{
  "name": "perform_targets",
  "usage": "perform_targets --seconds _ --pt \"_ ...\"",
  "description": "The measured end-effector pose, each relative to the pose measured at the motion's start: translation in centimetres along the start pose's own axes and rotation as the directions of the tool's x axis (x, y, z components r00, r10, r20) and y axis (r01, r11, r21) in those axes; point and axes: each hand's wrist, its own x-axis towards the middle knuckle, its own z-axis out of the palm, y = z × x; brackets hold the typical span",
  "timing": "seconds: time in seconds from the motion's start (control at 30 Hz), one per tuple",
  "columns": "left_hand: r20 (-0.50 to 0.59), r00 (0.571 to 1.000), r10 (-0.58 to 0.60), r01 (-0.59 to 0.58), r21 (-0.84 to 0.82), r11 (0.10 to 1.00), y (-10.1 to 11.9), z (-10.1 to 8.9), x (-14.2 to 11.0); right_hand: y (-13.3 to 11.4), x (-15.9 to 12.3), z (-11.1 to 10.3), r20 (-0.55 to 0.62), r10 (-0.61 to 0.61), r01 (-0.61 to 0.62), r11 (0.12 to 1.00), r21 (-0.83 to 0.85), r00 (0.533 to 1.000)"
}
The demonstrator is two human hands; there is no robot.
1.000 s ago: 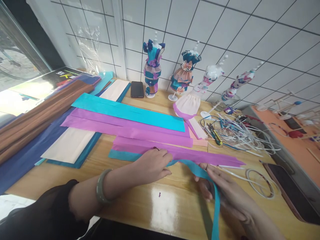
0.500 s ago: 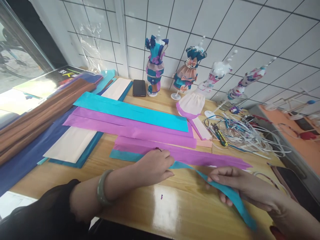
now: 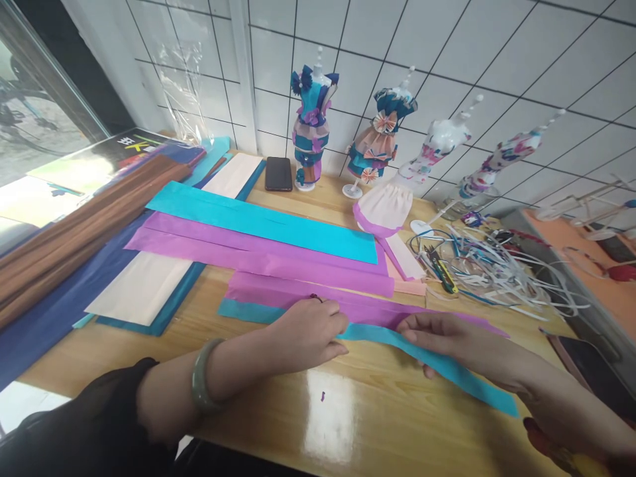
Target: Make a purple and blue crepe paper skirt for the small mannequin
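Observation:
A narrow turquoise crepe-paper strip [image 3: 460, 371] runs along the front edge of a purple paper strip [image 3: 377, 308] on the wooden table. My left hand [image 3: 311, 331], closed with fingertips pressed down, holds the turquoise strip against the purple one near the middle. The thumb and fingers of my right hand [image 3: 437, 338] pinch the turquoise strip further right. Its free end hangs out past that hand, slightly above the table. Behind lie a wider turquoise sheet [image 3: 268, 222] and a folded purple sheet [image 3: 318, 268].
Several small mannequins, one in a pale skirt [image 3: 385, 205], stand along the tiled wall. A yellow-black cutter [image 3: 442, 268] lies beside tangled white cords [image 3: 497, 271]. A phone [image 3: 278, 173] rests at the back. Brown paper [image 3: 79, 228] and cream paper [image 3: 139, 288] lie left.
My right hand has moved slightly left and up along the turquoise strip. The strip, twisted before, now lies flatter, and its free end has swung up. My left hand stays nearly in place.

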Motion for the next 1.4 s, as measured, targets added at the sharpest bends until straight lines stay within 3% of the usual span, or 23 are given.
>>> perform_targets --seconds 0.27,0.5,0.73,0.93,1.4 --pt "-0.033 0.999 -0.019 0.018 -0.017 1.0 -0.5 0.9 0.3 0.4 0.5 0.5 -0.205 0.076 -0.123 0.966 -0.228 0.976" --pt "-0.02 0.998 -0.066 0.065 -0.061 0.996 -0.6 0.9 0.7 1.0 -0.2 1.6 -0.293 -0.069 -0.031 0.946 -0.324 0.954" --pt "-0.014 0.998 -0.065 0.063 -0.109 0.992 -0.9 1.2 0.8 2.4 -0.2 1.1 -0.298 -0.169 0.006 0.878 -0.478 0.94" --pt "-0.013 0.997 -0.075 0.073 -0.12 0.99 -0.8 1.0 0.8 2.3 0.2 0.8 -0.36 -0.274 0.043 0.843 -0.536 0.892" --pt "0.021 0.995 -0.098 0.1 -0.107 0.989 -0.5 0.4 0.8 4.9 -0.4 -0.1 -0.449 -0.286 -0.049 0.799 -0.6 0.846"
